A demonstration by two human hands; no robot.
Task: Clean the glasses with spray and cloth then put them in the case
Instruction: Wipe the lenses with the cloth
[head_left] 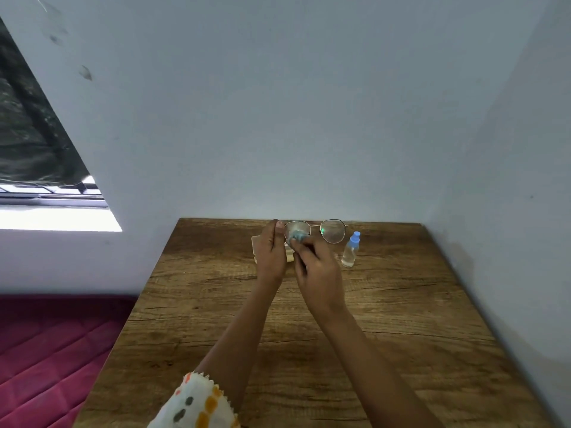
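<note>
Thin gold-framed glasses (332,231) are held up above the far part of the wooden table (401,319). My left hand (272,251) pinches their left end near the hinge. My right hand (318,270) presses a small blue-grey cloth (297,235) against the left lens. The right lens is uncovered. A pale cream case (257,244) lies on the table behind my hands, mostly hidden by them. A small clear spray bottle (350,250) with a blue cap stands just right of my right hand.
The table sits in a corner, with walls (309,118) at its far edge and right side. A dark red quilted mattress (46,350) lies to the left, below a window (46,193).
</note>
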